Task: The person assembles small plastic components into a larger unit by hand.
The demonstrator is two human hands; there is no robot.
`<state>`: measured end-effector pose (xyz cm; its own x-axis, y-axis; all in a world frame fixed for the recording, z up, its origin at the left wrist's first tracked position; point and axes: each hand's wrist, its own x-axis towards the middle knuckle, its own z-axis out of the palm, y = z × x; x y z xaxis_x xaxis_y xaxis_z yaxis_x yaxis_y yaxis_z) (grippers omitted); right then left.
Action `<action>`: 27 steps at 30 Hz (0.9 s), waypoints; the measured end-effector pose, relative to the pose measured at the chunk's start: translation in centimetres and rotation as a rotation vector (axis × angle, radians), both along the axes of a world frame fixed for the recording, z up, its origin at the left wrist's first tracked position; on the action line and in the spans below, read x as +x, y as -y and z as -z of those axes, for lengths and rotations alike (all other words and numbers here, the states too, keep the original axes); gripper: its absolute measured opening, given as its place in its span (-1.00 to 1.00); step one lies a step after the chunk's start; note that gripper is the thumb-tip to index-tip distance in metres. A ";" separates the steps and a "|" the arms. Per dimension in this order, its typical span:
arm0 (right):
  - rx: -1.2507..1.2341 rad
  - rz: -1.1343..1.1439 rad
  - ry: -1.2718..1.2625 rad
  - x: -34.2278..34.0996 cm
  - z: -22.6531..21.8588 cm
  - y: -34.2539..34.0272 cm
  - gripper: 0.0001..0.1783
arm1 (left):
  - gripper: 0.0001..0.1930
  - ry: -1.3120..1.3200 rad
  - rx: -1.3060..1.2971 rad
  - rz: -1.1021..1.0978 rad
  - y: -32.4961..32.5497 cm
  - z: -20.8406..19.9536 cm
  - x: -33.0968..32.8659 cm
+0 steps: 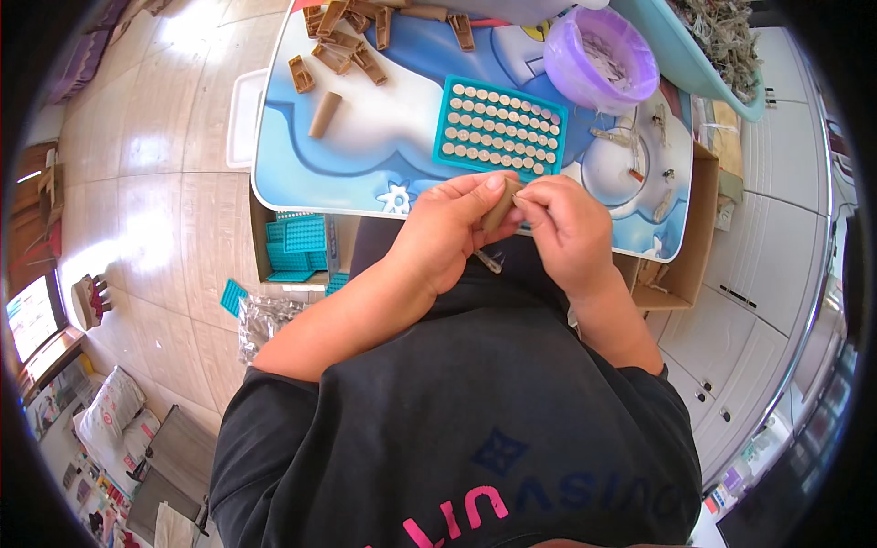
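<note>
Close to the table's near edge, my left hand [450,219] is closed around a brown plastic case piece [498,206], its thumb along the top. The fingertips of my right hand [568,224] are pinched together against the piece's right side; what they hold, if anything, is too small to tell. Just beyond both hands lies a teal tray [440,137] with rows of small round pale discs. A brown rounded piece [325,114] rests alone on the table to the left. Behind it several brown hollow casings [369,66] are heaped.
A purple tub [557,68] and a large pale-teal basin [681,68] heaped with greyish tangled parts stand at the back right. Small wired parts [637,173] lie on the blue patterned table [365,183]. Below its left edge, a cardboard box [343,239] holds teal trays [301,236].
</note>
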<state>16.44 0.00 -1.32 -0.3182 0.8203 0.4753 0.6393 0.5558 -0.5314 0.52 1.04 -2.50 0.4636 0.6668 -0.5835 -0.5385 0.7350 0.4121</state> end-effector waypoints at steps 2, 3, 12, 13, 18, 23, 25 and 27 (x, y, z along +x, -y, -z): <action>-0.532 0.118 -0.450 0.4 -0.4 0.6 -0.80 | -0.71 -0.026 0.038 0.065 0.0 -0.6 -0.1; -0.529 0.113 -0.455 0.8 -0.6 0.5 -0.80 | -0.71 -0.032 0.042 0.062 0.1 -0.8 -0.2; -0.958 0.039 -0.865 2.1 -0.8 1.1 -0.76 | -0.77 -0.250 0.364 0.244 0.7 -1.7 -1.6; -0.957 0.037 -0.868 2.0 -0.8 1.2 -0.76 | -0.77 -0.253 0.364 0.245 0.9 -1.7 -1.5; -0.952 0.027 -1.042 2.8 -0.4 1.9 -0.75 | -0.82 -0.478 0.755 0.316 0.5 -1.8 -1.0; -0.526 0.123 -1.354 11.3 -0.3 3.8 -0.75 | -0.80 -1.607 1.222 -0.010 -5.7 -3.3 -4.1; -0.353 0.314 -1.340 17.3 -1.2 5.1 -0.77 | -0.74 -1.955 1.239 0.038 -8.8 -2.5 -6.0; -0.288 0.425 -1.365 23.5 -1.8 8.0 -0.78 | -0.72 -2.062 1.122 0.187 -10.5 -2.2 -6.0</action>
<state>39.93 -7.96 0.52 0.5225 0.8526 0.0091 -0.3574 0.2287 -0.9055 -5.46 11.51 -0.28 0.0399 0.9713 0.2345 0.9651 -0.0982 0.2426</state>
